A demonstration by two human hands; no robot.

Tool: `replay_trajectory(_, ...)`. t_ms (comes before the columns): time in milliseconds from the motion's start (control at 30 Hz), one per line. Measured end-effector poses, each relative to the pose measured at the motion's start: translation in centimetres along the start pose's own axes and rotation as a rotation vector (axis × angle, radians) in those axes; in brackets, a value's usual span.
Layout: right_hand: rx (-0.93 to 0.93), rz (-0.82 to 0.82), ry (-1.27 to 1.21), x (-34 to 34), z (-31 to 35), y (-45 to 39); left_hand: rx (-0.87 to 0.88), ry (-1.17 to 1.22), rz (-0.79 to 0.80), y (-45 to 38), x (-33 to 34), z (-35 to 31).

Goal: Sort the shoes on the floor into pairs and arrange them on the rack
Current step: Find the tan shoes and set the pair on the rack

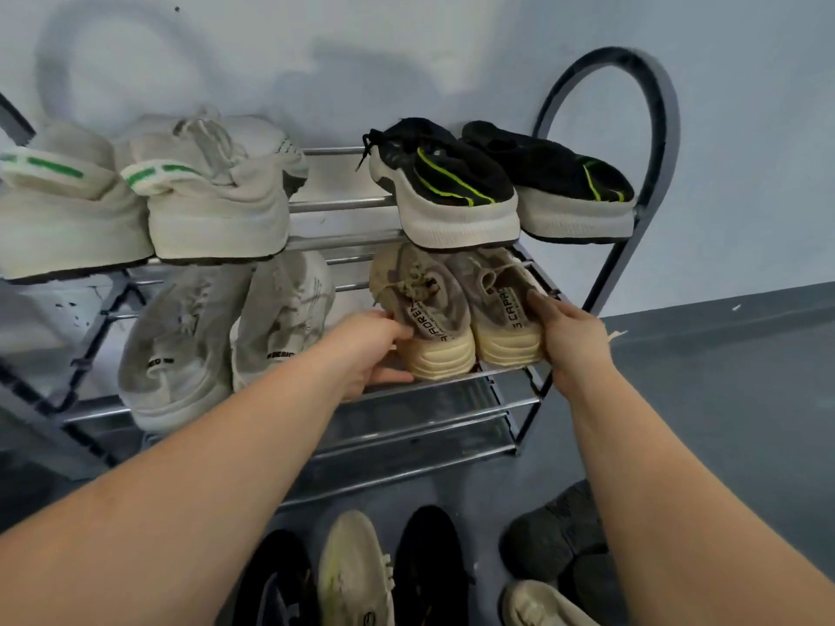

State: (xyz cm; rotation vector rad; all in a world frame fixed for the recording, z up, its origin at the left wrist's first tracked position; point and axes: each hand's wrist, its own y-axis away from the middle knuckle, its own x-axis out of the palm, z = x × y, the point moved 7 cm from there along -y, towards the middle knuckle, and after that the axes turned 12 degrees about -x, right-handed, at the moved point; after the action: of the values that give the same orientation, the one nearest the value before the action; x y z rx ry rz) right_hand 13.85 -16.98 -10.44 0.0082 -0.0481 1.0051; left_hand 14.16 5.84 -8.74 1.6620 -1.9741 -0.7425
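Note:
A pair of beige sneakers sits on the middle shelf of the metal shoe rack (452, 402), heels toward me. My left hand (368, 350) grips the left beige sneaker (433, 318) at its heel side. My right hand (569, 336) grips the right beige sneaker (501, 309) along its outer side. Beside them on the same shelf stand two light grey sneakers (180, 350). On the top shelf are a white pair with green stripes (212, 196) and a black pair with neon lines (456, 183).
On the floor near me lie a black shoe (275, 580), a beige knit shoe (352, 571), another black shoe (429, 567), dark grey shoes (551, 539) and a beige shoe (537, 605). The rack's lower shelf bars are bare. A pale wall stands behind.

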Motion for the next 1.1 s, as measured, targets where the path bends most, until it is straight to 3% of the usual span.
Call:
replay_trajectory(167, -0.124, -0.034, 0.139, 0.8, -0.2, -1.0, 0.085, -0.132, -0.154, -1.6, -0.7, -1.0)
replay_trajectory(333, -0.149, -0.079, 0.341, 0.5, -0.8, -2.0, 0.189, -0.469, -0.312, -2.8, -0.8, -1.5)
replay_trajectory(600, -0.274, -0.088, 0.635, 0.4, 0.0, -2.0, 0.190, -0.786, -0.377, -3.5, -0.6, -1.7)
replay_trajectory(733, -0.327, 0.030, 0.673, 1.2, 0.5, -0.2, 0.190, -0.830, -0.388, -2.9, -0.4, -1.4)
replay_trajectory(833, -0.472, 0.098, 0.877, 1.6, 2.1, 2.1, 0.295, -0.869, -0.452, -0.9, -0.3, -1.5)
replay_trajectory(967, -0.572, 0.259, 1.197, 1.8, 2.9, 6.5, 0.537, -1.212, -0.455, 2.8, 0.7, -0.4)
replay_trajectory(1100, -0.559, 0.506, 1.377, 1.3, 1.8, 11.6, 0.605, -1.477, -0.374, 4.9, 1.2, 3.2)
